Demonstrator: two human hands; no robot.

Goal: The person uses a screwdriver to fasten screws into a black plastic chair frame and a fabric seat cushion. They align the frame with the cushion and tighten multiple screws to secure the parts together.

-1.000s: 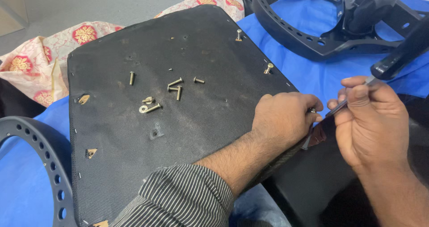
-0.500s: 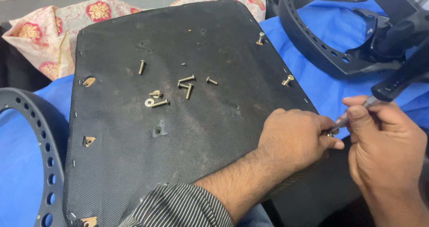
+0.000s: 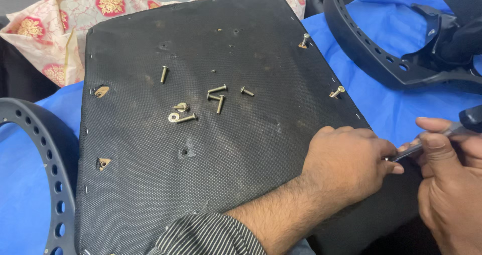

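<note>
Left hand [image 3: 346, 167] rests on the seat base [image 3: 201, 149] at its right edge, near the near corner, fingers curled together and pinching at something small there; what it is stays hidden. Right hand [image 3: 452, 184] clamps a thin metal tool [image 3: 419, 147], tip meeting the left fingertips. Loose bolts [image 3: 217, 96] and a washer [image 3: 173, 117] lie mid-panel. Judgement: keep the left hand pressing to steady the base, drive the tool straight, short strokes, tip clear of the fingers.

Matt black woven fabric covers the seat panel [image 3: 201, 149], strewn with shiny brass-toned metal screws [image 3: 217, 90], on smooth blue cloth [image 3: 391, 109].
</note>
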